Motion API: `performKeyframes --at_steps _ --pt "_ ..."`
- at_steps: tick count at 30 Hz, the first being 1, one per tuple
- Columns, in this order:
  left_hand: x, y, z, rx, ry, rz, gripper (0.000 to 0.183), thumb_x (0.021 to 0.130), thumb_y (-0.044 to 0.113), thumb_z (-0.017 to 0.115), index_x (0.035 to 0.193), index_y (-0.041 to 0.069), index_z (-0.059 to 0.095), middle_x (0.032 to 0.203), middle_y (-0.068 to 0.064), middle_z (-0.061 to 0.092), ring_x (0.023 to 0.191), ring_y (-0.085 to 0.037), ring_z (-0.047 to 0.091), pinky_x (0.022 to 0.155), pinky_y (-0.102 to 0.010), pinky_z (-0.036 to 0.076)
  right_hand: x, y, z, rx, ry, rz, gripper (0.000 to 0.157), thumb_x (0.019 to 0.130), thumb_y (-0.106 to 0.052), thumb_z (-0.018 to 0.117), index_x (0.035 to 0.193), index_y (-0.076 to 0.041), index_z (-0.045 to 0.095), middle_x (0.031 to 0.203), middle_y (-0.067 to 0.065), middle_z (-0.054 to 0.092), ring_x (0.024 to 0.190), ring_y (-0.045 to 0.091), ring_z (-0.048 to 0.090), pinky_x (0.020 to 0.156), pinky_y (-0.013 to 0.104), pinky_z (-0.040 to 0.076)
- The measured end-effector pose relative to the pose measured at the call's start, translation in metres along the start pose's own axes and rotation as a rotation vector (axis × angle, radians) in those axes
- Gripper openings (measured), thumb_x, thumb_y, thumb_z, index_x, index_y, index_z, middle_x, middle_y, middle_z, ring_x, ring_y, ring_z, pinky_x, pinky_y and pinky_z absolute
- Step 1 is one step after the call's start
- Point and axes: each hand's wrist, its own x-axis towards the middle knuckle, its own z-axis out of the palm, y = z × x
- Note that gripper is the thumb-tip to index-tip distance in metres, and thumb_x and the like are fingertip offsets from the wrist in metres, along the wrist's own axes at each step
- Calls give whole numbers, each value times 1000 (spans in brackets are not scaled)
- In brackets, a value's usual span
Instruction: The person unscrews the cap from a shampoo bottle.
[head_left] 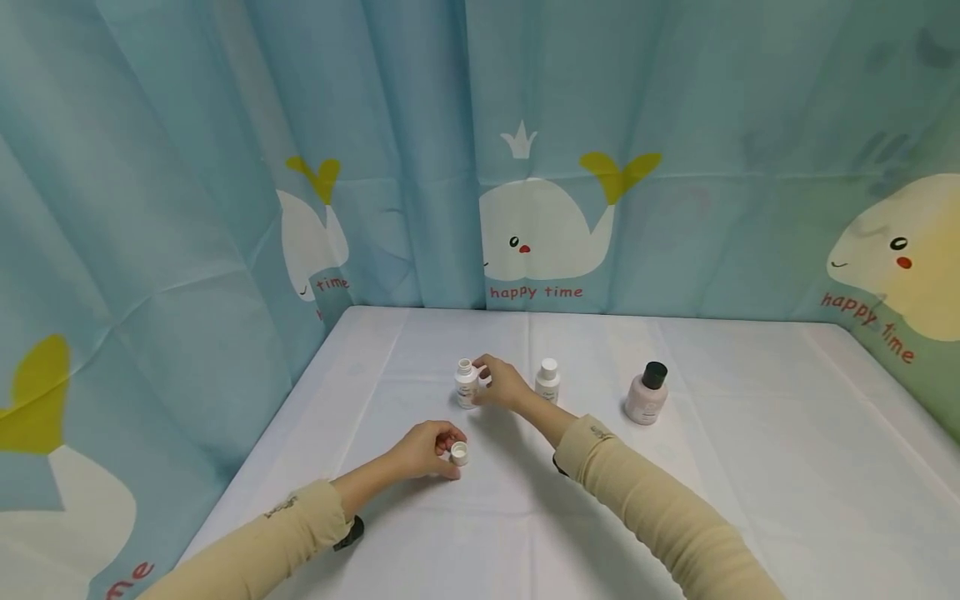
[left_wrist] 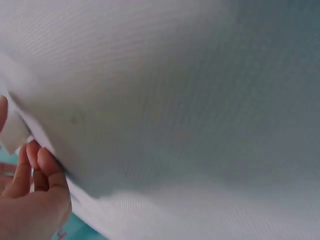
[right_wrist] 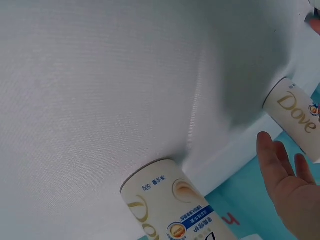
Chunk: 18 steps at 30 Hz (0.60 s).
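Note:
In the head view, a small white cap (head_left: 459, 454) stands hollow side up on the white tabletop. My left hand (head_left: 420, 451) is curved about it, thumb and fingers on either side; in the left wrist view the fingers (left_wrist: 46, 162) lie close beside the cap (left_wrist: 14, 136). Farther back, a white bottle without a cap (head_left: 467, 388) stands upright, marked "Dove" in the right wrist view. Beside it is my right hand (head_left: 504, 383), its fingers (right_wrist: 270, 160) spread and apart from the bottle (right_wrist: 295, 117). Whether the right thumb touches it is hidden.
A capped white bottle (head_left: 548, 381) stands just behind my right wrist, large in the right wrist view. Farther right is a pinkish bottle (head_left: 646, 398) with a black cap. Blue curtains (head_left: 420, 100) with whale prints hang along the table's back and left sides.

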Motion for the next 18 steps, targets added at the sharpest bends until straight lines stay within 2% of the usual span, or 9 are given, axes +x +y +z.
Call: performKeyframes --at_steps 8,15,18 --pt "-5 3 -17 -54 -131 1 59 69 0 80 121 -8 53 89 -8 52 77 -14 46 63 -16 40 -8 -1 -6 -38 37 19 50 75 -4 76 119 4 55 109 22 64 96 33 64 84 39 53" --pt "-9 -2 -24 -66 -140 -9 49 79 6 75 121 -8 54 97 -13 58 86 -15 55 75 -21 48 -13 4 -3 -37 21 33 46 77 -7 76 117 2 56 106 19 65 98 31 62 85 40 52" --pt "-10 -3 -26 -67 -131 -12 47 79 7 75 119 -8 55 97 -14 59 85 -14 55 74 -21 48 -18 5 -2 -25 16 40 46 77 -7 75 118 2 56 107 19 65 100 32 61 87 41 52"
